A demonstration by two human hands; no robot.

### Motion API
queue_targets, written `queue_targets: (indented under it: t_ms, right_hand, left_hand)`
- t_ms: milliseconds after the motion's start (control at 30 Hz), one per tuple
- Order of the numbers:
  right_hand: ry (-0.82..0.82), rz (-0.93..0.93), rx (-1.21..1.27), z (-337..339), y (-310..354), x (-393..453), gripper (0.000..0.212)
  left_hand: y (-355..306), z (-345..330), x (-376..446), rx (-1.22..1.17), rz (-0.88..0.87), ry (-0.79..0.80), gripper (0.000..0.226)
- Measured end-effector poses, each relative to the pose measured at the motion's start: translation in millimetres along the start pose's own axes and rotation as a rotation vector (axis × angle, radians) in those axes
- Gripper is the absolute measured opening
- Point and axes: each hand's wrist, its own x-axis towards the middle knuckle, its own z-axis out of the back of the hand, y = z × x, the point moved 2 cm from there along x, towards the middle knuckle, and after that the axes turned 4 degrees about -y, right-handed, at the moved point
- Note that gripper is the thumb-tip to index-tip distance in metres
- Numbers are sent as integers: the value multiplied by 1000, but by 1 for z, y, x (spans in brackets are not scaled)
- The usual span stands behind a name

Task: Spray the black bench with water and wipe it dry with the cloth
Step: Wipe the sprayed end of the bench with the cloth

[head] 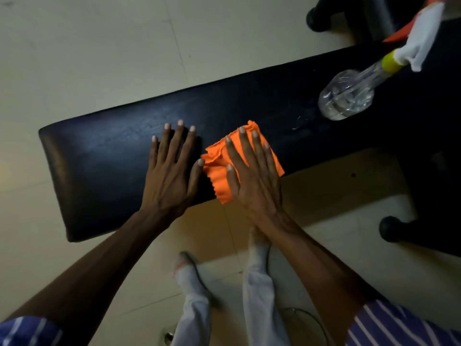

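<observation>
A long black padded bench (104, 156) runs across the view from lower left to upper right. My left hand (172, 171) lies flat on its top, fingers straight and spread. Just to its right, my right hand (252, 176) presses flat on a folded orange cloth (217, 168) at the bench's near edge. A clear spray bottle (349, 96) with a yellow collar and a white and orange spray head lies on its side on the bench, far right of both hands. A few water droplets glint on the bench close to the bottle.
The bench stands on a pale tiled floor (99, 58). Black rounded bench feet (391, 229) show at the right and top right. My legs in light trousers and a thin cable on the floor are below the bench's near edge.
</observation>
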Motion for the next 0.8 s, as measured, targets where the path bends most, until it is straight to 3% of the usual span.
queue_targets:
  t_ms: [133, 233, 433, 800]
  right_hand:
    - [-22, -170, -18, 17, -66, 37, 57]
    - [-65, -304, -5, 19, -76, 54, 57]
    - [3, -131, 3, 19, -69, 7, 58]
    - [34, -225, -3, 17, -113, 156, 61]
  left_hand:
    - [-23, -7, 14, -14, -22, 19, 65]
    - [-40, -14, 26, -25, -25, 19, 64]
    - [-65, -24, 51, -41, -25, 35, 65]
    - [-78, -40, 65, 14, 46, 25, 64]
